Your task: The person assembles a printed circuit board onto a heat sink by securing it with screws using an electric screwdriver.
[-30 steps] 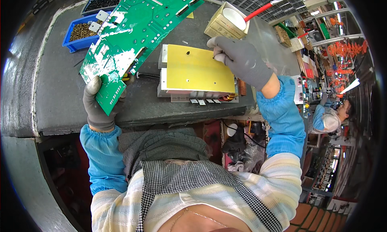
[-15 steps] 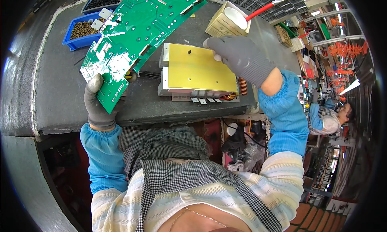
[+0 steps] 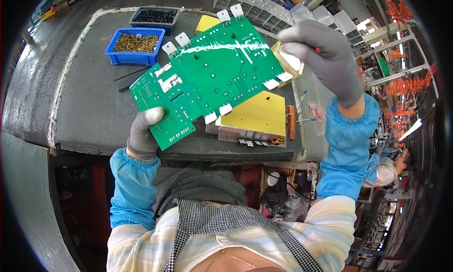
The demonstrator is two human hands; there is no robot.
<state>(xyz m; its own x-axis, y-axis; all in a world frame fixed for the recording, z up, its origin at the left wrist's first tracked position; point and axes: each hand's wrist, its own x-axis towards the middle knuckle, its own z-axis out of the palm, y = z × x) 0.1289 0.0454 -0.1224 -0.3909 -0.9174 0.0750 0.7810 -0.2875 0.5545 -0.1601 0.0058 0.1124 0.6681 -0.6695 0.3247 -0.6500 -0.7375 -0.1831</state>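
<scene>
Left hand angles board away rightward.

Gloved hands: two. Green circuit board: one, with eight pale edge tabs. Parts trays: two, one blue tray, one grey tray. Yellow-topped unit: one. Copper coil: one.

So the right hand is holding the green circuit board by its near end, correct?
Wrong hand: the head view shows the left hand holding the green circuit board by its near end.
</scene>
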